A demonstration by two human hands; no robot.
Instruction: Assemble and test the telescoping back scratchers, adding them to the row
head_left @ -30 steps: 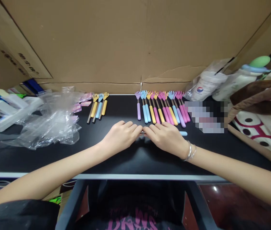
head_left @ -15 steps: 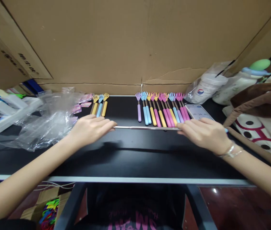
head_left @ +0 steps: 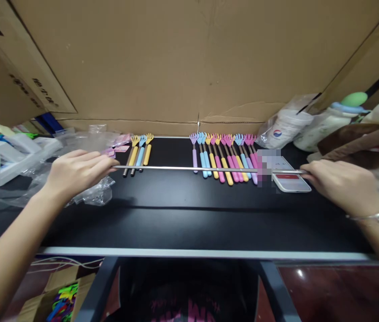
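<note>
Gripping opposite ends, the left hand (head_left: 75,172) at nine o'clock and the right hand (head_left: 342,185) at three pinch a telescopic rod (head_left: 189,169) stretched level above the black table (head_left: 189,214), probably to extend it fully. Its head and handle are hidden inside the closed fingers.

My left hand (head_left: 75,172) and right hand (head_left: 342,188) pinch the two ends of a thin metal rod (head_left: 192,169), stretched level above the black bench (head_left: 189,214), just near of the coloured back scratchers (head_left: 224,154).
</note>
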